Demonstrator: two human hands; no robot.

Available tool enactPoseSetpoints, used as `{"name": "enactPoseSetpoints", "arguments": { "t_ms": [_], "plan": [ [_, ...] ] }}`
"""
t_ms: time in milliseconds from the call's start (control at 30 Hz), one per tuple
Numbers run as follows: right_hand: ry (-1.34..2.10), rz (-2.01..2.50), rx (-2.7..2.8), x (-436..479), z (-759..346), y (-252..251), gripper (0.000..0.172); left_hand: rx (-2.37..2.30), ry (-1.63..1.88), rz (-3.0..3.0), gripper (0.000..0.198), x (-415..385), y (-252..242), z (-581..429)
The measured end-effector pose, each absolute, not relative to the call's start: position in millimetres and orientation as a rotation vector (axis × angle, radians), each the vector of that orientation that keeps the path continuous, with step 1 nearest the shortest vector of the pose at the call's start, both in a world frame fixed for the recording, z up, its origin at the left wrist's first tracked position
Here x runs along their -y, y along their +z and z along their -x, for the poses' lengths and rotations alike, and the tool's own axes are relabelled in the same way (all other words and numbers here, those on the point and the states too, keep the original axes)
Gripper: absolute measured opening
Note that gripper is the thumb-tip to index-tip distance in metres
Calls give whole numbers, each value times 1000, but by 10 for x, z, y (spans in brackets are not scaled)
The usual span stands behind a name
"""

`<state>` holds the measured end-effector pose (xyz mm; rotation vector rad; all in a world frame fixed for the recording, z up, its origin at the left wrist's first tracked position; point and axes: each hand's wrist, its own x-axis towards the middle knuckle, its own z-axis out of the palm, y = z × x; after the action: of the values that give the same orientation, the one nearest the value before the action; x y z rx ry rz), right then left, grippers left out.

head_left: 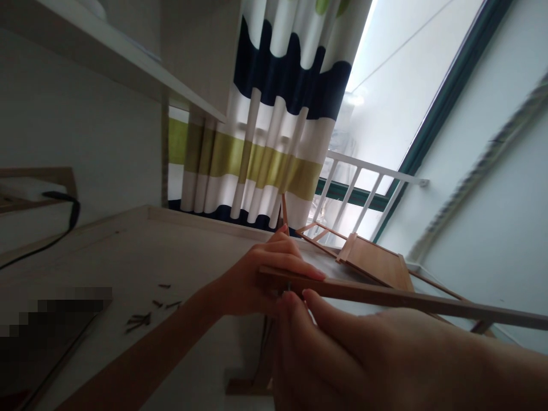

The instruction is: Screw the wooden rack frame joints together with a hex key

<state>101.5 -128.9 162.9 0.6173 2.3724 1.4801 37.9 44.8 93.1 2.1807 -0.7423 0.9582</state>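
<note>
And the left hand (pixel 257 257) is gripping the end of the wooden bar (pixel 385 295), held before the tabletop's back edge, while the right hand (pixel 362 348) has its fingertips closed on a small metal fastener (pixel 288 285) there! If that pinch slackens, the fastener could drop; if the bar rolls, it could sit crooked. Further out, what look like loose screws (pixel 139 321) dot the tabletop (pixel 184 251), where the nearby left forearm might sweep them away

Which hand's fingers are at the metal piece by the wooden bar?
The right hand, lower right; the left hand grips the bar near its end.
</note>
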Motion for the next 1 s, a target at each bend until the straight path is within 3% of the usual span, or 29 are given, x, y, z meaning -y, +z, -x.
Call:
{"name": "enactPoseSetpoints", "arguments": {
  "t_ms": [333,867,1000],
  "plan": [
    [1379,-758,-2429,1144,-852,1636,27,794,1089,-2146,22,-418,959,-432],
    [1880,-1204,-2521,948,-839,1273,20,722,1290,-2126,19,-441,865,-542],
    [1672,-1374,-2490,1012,-827,1301,26,701,1390,-2121,17,-427,862,-575]
  ]
}}
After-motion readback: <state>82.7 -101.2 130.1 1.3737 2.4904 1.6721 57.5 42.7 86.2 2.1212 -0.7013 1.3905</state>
